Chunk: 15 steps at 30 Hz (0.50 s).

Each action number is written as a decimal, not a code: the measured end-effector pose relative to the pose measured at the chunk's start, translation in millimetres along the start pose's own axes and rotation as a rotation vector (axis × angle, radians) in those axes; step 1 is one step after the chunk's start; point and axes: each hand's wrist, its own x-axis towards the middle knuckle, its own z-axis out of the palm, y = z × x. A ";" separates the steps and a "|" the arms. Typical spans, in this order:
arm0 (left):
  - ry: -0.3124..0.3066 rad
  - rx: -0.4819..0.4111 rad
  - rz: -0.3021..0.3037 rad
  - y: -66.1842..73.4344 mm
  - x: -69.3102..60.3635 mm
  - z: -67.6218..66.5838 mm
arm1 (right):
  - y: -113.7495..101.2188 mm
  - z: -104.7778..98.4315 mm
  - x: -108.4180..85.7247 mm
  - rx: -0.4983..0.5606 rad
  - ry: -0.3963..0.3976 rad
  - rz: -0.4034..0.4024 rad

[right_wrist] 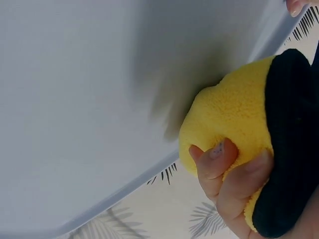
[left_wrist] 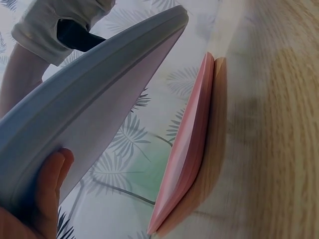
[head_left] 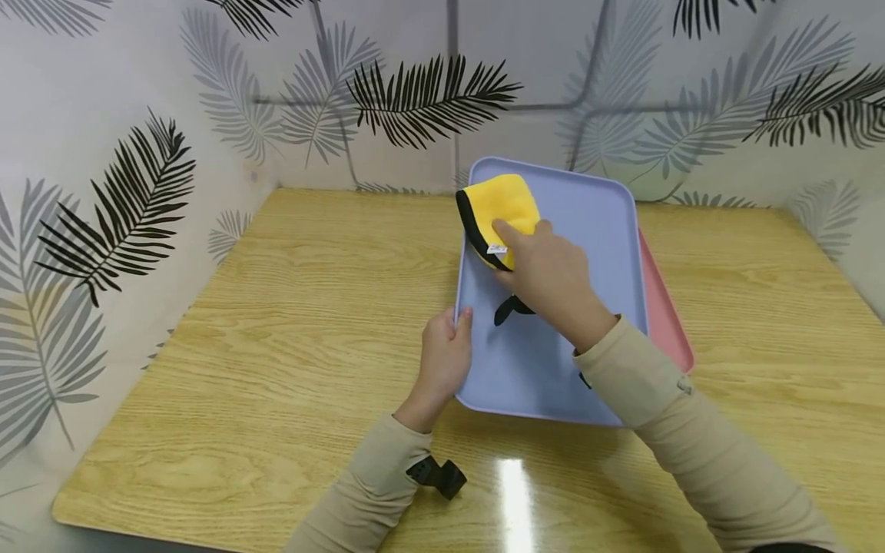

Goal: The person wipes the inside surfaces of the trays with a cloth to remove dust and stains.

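Note:
A light blue rectangular tray is held up off the table and tilted. My left hand grips its left rim, the thumb on the inner face and fingers behind. Over the tray's upper left corner, my right hand holds a folded yellow cloth with a black border and a small white tag. Seen from the right wrist, its fingers curl into the fluffy cloth, which lies against or very near the tray's face. Whether it touches there, I cannot tell.
A pink tray lies flat on the wooden table, partly hidden behind the blue one. Patterned leaf-print curtains hang along the back and left side. A black wrist device sits at the left sleeve.

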 end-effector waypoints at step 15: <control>0.044 -0.056 0.008 1.6 0.0 -1.7 | 22.6 -2.0 -1.4 -0.024 -0.067 0.065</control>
